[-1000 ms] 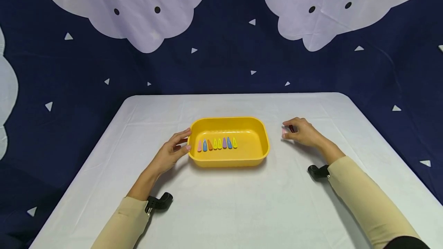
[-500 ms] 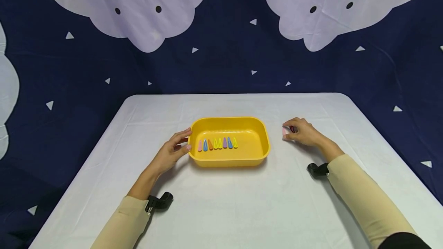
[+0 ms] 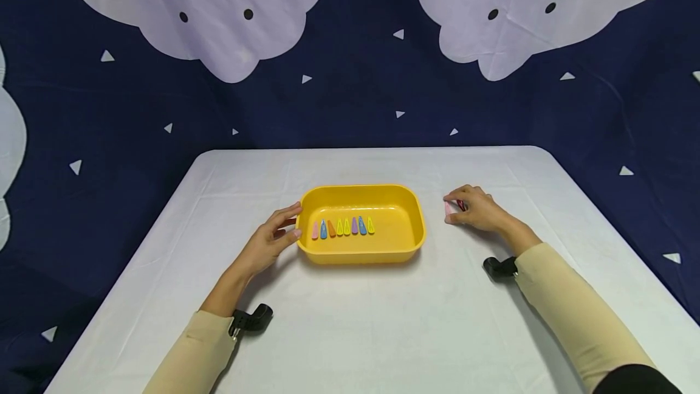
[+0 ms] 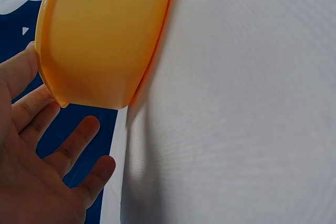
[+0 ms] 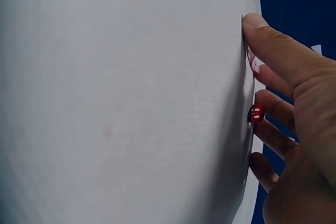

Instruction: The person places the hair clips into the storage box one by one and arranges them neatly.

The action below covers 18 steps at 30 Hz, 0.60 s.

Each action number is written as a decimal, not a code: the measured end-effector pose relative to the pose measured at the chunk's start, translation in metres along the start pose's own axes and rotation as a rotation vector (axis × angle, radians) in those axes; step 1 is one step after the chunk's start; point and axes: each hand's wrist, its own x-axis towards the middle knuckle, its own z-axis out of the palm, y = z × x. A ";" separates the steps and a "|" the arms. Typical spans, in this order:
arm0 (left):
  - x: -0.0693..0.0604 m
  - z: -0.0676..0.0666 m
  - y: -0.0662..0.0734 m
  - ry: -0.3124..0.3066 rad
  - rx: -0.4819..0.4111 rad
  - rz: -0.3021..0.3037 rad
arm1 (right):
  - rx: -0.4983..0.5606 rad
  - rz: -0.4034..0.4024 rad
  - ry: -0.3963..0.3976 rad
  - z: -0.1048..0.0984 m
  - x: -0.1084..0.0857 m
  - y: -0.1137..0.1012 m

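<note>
Several snap hair clips [image 3: 347, 227], in pink, blue, orange, yellow and purple, lie in a row inside the yellow tray [image 3: 361, 257]. At the tray's left end, my left hand [image 3: 268, 242] touches the rim with thumb and fingertips. The left wrist view shows its other fingers spread apart [image 4: 79, 140]. To the right of the tray, my right hand [image 3: 478, 210] is low over the table, with a small pink thing [image 3: 448, 208] pinched between thumb and finger. A small red piece with white marks [image 5: 256, 113] shows by its other fingers. The pink thing's kind is mostly hidden.
A white cloth covers the table [image 3: 372, 327]. Behind it hangs a dark blue backdrop [image 3: 355, 114] with clouds and small triangles. Black wrist straps [image 3: 254, 319] are worn on both forearms, over beige sleeves.
The right hand has shifted only very slightly, and a bit more red shows between its fingers. The left hand, the tray and the clips stay where they were.
</note>
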 end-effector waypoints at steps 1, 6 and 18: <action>0.000 0.000 0.000 -0.001 0.000 -0.001 | -0.001 0.002 0.000 0.000 0.000 0.000; 0.000 0.000 -0.001 -0.001 -0.007 -0.002 | 0.003 0.020 -0.003 0.001 0.000 0.000; 0.000 0.000 -0.001 0.002 -0.015 -0.001 | 0.025 0.050 0.003 0.001 0.001 0.000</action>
